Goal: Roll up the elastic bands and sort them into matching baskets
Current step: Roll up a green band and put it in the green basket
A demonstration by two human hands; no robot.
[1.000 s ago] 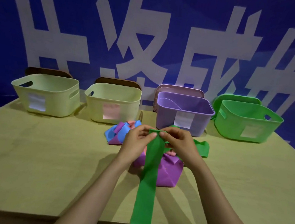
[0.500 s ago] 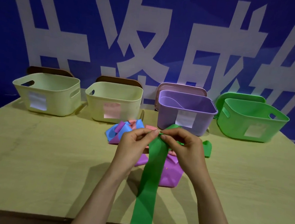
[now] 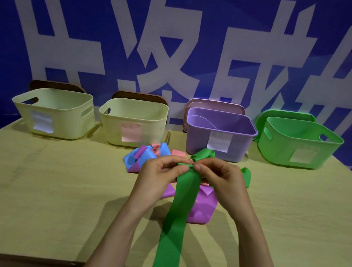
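Both hands are working at mid-table. My left hand (image 3: 158,178) and my right hand (image 3: 220,179) are each pinching the top end of the green band (image 3: 177,218) between thumb and forefinger. The fingertips are almost meeting and the other fingers are curled in. At the pinch the band's edge is curling over.

The rest of the band is running flat toward me, crossing over the purple band (image 3: 203,208) and reaching past the near edge of the table (image 3: 49,186). More green loops are showing behind and to the right of my right hand; I cannot tell whether they are the same band.

A blue band (image 3: 131,159) and a pink band (image 3: 177,152) are lying crumpled in the pile beyond my left hand.

Along the far edge, two cream baskets (image 3: 53,112) (image 3: 133,121), a purple basket (image 3: 197,141) and a green basket (image 3: 275,150) are sitting in a row, left to right, each wearing a paper label
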